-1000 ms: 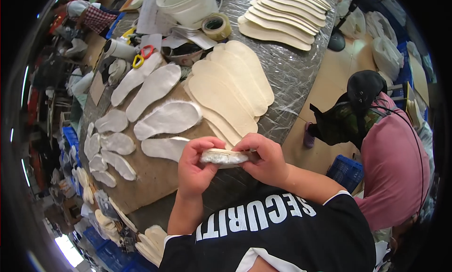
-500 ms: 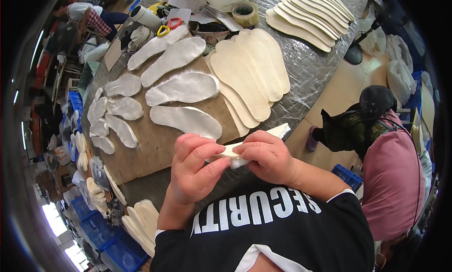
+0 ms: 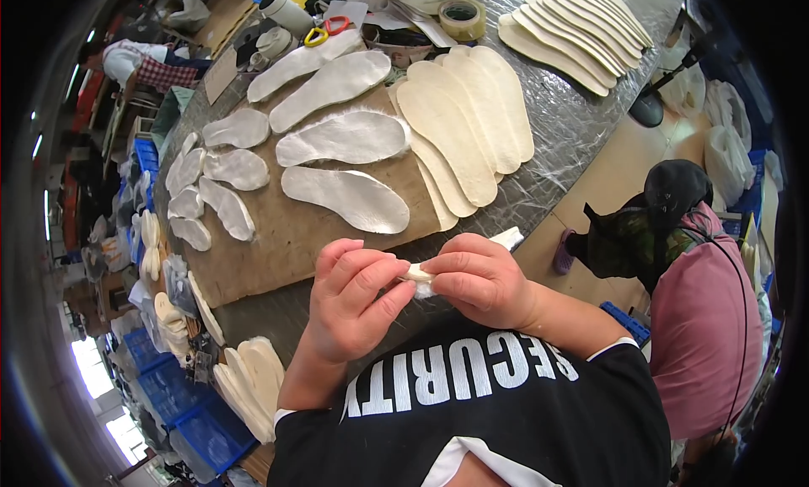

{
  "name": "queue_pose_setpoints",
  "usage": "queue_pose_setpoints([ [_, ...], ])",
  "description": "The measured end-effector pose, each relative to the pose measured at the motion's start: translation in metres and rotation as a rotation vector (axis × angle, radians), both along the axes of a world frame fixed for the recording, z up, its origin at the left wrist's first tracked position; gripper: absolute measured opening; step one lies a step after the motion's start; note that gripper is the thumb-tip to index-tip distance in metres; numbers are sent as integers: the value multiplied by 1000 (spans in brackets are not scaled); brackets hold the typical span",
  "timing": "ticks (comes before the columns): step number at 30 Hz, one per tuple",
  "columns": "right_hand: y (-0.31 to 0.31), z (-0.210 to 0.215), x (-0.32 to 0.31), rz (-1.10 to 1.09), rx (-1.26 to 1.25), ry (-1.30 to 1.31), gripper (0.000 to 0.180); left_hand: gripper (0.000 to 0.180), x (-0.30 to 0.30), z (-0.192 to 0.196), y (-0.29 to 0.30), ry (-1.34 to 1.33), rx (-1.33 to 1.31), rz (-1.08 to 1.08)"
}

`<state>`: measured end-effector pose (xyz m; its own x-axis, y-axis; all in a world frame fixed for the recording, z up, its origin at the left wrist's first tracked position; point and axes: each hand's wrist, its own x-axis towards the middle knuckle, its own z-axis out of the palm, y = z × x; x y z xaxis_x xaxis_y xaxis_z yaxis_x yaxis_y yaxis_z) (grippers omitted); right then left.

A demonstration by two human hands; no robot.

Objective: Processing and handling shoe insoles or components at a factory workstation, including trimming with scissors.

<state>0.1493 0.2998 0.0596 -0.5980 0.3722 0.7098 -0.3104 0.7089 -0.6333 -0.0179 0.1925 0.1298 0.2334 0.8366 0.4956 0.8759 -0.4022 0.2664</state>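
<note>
Between my two hands is a cream insole [image 3: 506, 238] with white fluff along its lower side. My left hand [image 3: 358, 297] pinches its left end with fingertips and thumb. My right hand [image 3: 476, 276] grips it just beside, covering most of its length, and the far end sticks out past the knuckles. Beyond my hands, a grey-white fluffy insole [image 3: 345, 199] lies on a brown board [image 3: 253, 272], with a furry-edged insole [image 3: 341, 139] above it. Cream insoles [image 3: 455, 125] are fanned out at the board's right side.
Smaller insole pieces [image 3: 236, 168] cover the board's left. Scissors with red and yellow handles [image 3: 327, 30], a tape roll [image 3: 463, 19] and a white cup [image 3: 286, 13] stand at the back. More cream insoles [image 3: 581, 32] overlap at far right. A person in pink [image 3: 708, 318] is at right.
The view has shifted slightly, so the table things appear farther right and a little higher. Both hands keep their pinch on the insole, with less of it showing between them.
</note>
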Motion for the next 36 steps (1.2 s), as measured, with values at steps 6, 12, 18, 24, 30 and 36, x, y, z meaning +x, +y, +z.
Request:
queue_pose_setpoints([
  [6, -9, 0, 1, 14, -92, -39, 28, 16, 6, -8, -4, -17, -53, 21],
  [12, -15, 0, 2, 62, -131, -110, 35, 15, 7, -32, -11, -199, -19, 17],
  [18, 4, 5, 7, 673, -723, -400, 64, 14, 2, -29, -17, -302, -18, -51],
  [24, 5, -16, -22, 880, -530, -712, 68, 11, -12, -34, -6, -249, 51, -32],
  [30, 7, 13, -23, 718, -720, -818, 67, 21, -12, -16, -14, -174, 67, 149],
  [36, 5, 0, -23, 798, -691, -797, 64, 24, -26, -28, -22, 14, 92, -12],
])
